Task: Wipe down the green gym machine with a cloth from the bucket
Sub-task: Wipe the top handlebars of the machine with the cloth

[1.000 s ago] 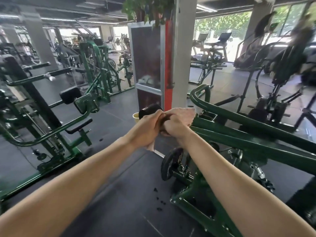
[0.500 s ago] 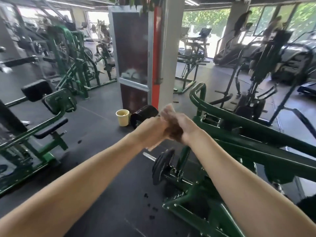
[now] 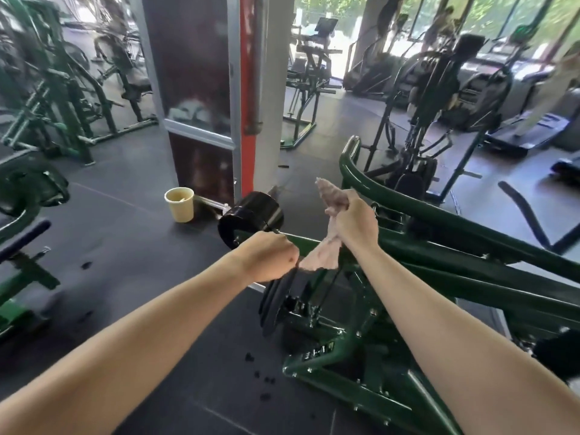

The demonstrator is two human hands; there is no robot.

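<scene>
Above green machine [image 3: 455, 263], cloth [image 3: 324, 257] in right fingers' [image 3: 342, 219] grip; left fingers' [image 3: 284, 246] hold unclear.

Pinkish cloth [image 3: 323, 258], seemingly twisted, over green machine [image 3: 470, 271]

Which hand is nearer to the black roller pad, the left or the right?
Left. The left hand sits just below the black roller pad, at its near edge; the right hand, gripping the cloth, is apart to its right.

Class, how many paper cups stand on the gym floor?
1: the paper cup stands on the floor beside the pillar, left of the black roller. Others may be hidden.
</scene>
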